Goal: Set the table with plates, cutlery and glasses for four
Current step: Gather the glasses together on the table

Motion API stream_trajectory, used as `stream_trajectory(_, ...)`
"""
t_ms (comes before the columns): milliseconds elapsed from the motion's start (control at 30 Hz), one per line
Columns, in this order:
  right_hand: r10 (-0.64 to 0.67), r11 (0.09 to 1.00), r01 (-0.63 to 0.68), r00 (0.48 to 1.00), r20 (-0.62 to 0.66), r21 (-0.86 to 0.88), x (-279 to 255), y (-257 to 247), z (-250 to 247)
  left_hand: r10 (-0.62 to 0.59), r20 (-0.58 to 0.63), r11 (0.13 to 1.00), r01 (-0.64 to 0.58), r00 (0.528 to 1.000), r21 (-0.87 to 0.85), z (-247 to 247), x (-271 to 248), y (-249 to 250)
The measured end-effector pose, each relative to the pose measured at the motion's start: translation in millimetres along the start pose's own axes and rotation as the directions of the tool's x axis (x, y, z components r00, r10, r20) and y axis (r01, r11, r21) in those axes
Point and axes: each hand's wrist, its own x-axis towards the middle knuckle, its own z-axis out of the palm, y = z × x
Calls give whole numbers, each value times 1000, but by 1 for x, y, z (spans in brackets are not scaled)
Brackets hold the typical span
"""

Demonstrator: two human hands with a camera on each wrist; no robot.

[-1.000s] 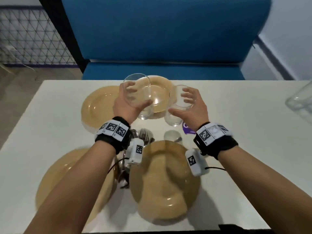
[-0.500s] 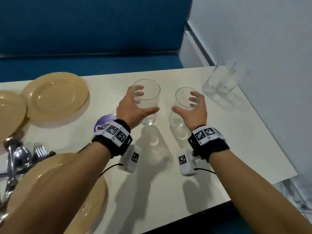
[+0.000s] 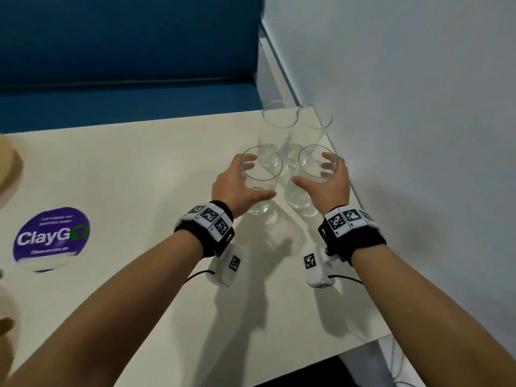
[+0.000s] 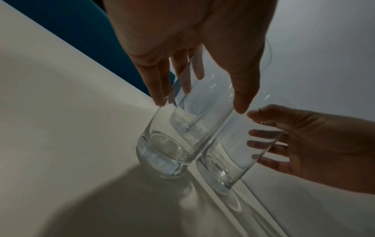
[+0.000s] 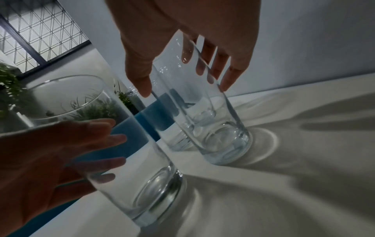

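Two clear tumblers stand side by side on the white table [image 3: 139, 177], near its far right corner. My left hand [image 3: 259, 180] wraps round the left glass [image 3: 261, 209], thumb on the near side and fingers on the far side. My right hand [image 3: 311, 173] holds the right glass [image 3: 300, 203] the same way. The left wrist view shows the left glass [image 4: 174, 144] with its base on the table, and the right wrist view shows the right glass [image 5: 219, 128] likewise. Just behind them stand two more empty glasses [image 3: 275, 127] [image 3: 314, 121].
A grey wall [image 3: 418, 107] runs close along the table's right edge. A blue bench [image 3: 125, 51] sits behind the table. A purple round sticker [image 3: 51, 233] lies at the left, and the rim of a tan plate [image 3: 11, 171] shows at the left border.
Both hands carried their glasses from over the plates to the right, and now hold them on the table in front of the two glasses by the wall. The view swung right.
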Motion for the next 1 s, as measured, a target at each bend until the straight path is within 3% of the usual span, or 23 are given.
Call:
stream_trajectory(167, -30, 1000, 30, 998, 55, 9, 20, 9, -22, 30, -7, 1000, -30, 1000, 0, 35, 16, 14)
stream_trajectory(400, -64, 998, 63, 997, 36, 32, 28, 23, -30, 22, -141, 995, -35, 990, -93, 52, 24, 12)
stream_trajectory(1000, -99, 994, 94, 992, 81, 57, 44, 19, -22, 12, -122, 989, -30, 993, -147, 48, 38, 18)
